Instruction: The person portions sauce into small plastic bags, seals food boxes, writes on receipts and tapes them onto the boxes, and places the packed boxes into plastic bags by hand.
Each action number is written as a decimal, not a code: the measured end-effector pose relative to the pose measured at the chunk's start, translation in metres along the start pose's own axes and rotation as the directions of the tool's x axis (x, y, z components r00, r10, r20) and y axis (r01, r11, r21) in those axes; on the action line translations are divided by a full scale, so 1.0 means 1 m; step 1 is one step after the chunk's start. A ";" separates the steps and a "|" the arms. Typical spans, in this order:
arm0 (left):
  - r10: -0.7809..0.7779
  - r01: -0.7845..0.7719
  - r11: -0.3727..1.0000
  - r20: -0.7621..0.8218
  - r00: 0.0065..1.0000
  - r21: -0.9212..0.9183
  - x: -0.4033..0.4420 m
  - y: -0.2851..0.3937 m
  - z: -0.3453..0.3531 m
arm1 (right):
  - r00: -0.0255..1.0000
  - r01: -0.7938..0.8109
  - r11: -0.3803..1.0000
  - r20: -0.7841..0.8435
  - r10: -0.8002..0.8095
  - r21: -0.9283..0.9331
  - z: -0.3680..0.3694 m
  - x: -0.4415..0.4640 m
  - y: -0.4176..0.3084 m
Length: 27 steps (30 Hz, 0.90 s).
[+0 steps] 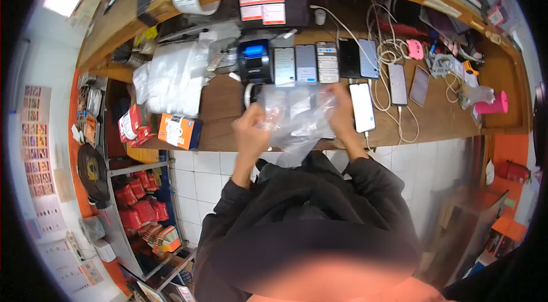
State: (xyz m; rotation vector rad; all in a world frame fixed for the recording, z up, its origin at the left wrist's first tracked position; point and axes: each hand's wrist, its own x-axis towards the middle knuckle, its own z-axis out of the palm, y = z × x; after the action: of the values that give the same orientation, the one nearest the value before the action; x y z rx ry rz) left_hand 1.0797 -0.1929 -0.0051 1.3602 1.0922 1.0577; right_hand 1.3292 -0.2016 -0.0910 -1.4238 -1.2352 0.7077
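A clear plastic bag (301,125) is stretched between my two hands at the near edge of the desk. My left hand (252,125) is closed on its left side, and my right hand (341,109) grips its upper right corner. Something pale shows through the bag's middle, but I cannot make out whether it is inside or behind. Just beyond stand a black label printer (254,61) with a blue lit screen and a row of phones, among them a phone with a lit screen (306,64). Right of my right hand lies a white-screened phone (361,108) on a cable.
Stacked clear plastic bags (174,76) lie on the left of the wooden desk (220,109). Nearer are an orange and white box (179,131) and red boxes (136,125). White charging cables (389,51) tangle at right, near a pink cup (492,103).
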 end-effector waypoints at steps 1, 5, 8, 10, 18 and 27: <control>0.155 -0.101 0.947 -0.159 0.975 0.304 -0.006 0.007 -0.034 | 0.990 0.066 0.997 -0.121 -0.069 -0.033 0.005 0.002 -0.017; 0.375 -0.242 0.922 -0.533 0.759 0.304 -0.035 -0.014 -0.115 | 0.950 0.204 0.961 -0.276 -0.148 0.188 0.056 0.000 -0.089; -0.005 -0.366 0.822 -0.649 0.761 -0.436 -0.043 -0.018 -0.131 | 0.948 -0.256 0.656 0.052 0.313 0.710 0.121 -0.031 -0.134; -0.151 -0.077 0.932 -0.572 0.806 -0.355 -0.064 -0.045 -0.133 | 0.915 -0.366 0.595 0.163 0.368 0.715 0.172 -0.067 -0.176; 0.436 -0.188 0.850 -0.456 0.776 0.492 -0.131 0.006 -0.320 | 0.966 -0.259 0.737 0.164 0.200 0.624 0.181 -0.087 -0.215; 0.268 -0.073 0.941 -0.597 0.756 0.331 -0.141 -0.032 -0.360 | 0.852 0.383 0.629 0.521 0.042 -0.676 0.260 -0.121 -0.180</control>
State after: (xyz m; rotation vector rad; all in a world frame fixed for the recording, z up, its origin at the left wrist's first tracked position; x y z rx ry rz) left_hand 0.6984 -0.2612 -0.0180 1.3779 1.6997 1.6214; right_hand 1.0033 -0.2483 -0.0097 -1.8087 -2.2556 0.4080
